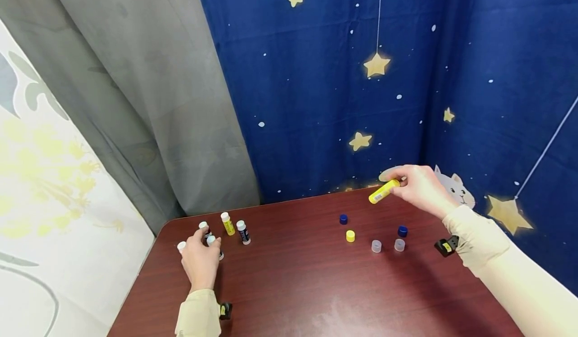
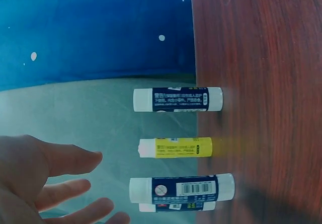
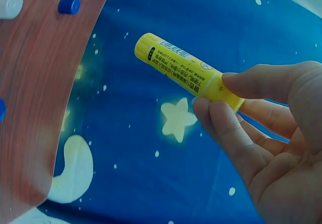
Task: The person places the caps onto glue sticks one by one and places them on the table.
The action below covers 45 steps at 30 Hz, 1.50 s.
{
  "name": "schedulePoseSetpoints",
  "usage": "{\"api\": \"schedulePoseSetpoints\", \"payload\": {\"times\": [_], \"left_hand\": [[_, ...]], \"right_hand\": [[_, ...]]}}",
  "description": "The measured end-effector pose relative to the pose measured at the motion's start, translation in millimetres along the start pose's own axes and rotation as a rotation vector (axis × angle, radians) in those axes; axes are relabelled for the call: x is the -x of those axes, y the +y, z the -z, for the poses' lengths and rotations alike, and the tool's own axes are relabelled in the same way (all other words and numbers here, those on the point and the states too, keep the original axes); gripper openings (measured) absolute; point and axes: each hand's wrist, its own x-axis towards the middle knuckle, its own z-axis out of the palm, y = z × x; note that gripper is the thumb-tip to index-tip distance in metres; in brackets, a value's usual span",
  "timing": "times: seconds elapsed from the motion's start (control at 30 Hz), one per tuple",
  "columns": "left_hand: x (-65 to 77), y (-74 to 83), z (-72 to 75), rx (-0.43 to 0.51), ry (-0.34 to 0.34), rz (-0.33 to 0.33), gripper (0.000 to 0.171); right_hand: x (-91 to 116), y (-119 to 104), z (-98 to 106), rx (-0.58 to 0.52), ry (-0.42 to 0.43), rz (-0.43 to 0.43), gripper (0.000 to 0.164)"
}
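My right hand (image 1: 420, 186) is raised above the far right of the table, pinching a yellow glue stick (image 3: 186, 70) between thumb and fingers near one end. The stick is tilted, its other end pointing down and left in the head view. My left hand (image 1: 200, 262) is at the group of glue sticks on the left, with its fingers apart and nothing held in the left wrist view. Close by stand a yellow glue stick (image 2: 181, 147) and dark blue ones, among them one dark blue glue stick (image 1: 243, 232), all with white tops. Another white-topped stick (image 1: 181, 246) is partly hidden behind the left hand.
Loose caps lie on the right half of the dark red table (image 1: 293, 287): a yellow cap (image 1: 350, 236), a blue cap (image 1: 343, 219), a second blue cap (image 1: 402, 231) and two translucent caps, one a clear cap (image 1: 376, 246). Curtains (image 1: 316, 101) hang behind the table's far edge.
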Motion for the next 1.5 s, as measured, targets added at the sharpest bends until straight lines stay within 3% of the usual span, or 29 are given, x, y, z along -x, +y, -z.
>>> {"api": "schedulePoseSetpoints", "payload": {"times": [0.33,0.63,1.0,1.5], "left_hand": [[-0.4,-13.4,-9.3,0.02,-0.022,0.069,0.053],[1.9,-22.4,-14.2,0.039,-0.04,0.123,0.05],[-2.4,-35.2,-22.9,0.041,-0.082,0.165,0.048],[-4.4,-41.9,-35.0,0.053,-0.043,0.192,0.04]], "right_hand": [[0,22,21,0.052,-0.036,-0.075,0.02],[4,43,24,0.08,-0.04,-0.075,0.019],[4,68,25,0.131,-0.103,-0.171,0.022],[13,96,28,0.157,-0.17,-0.192,0.017]]}}
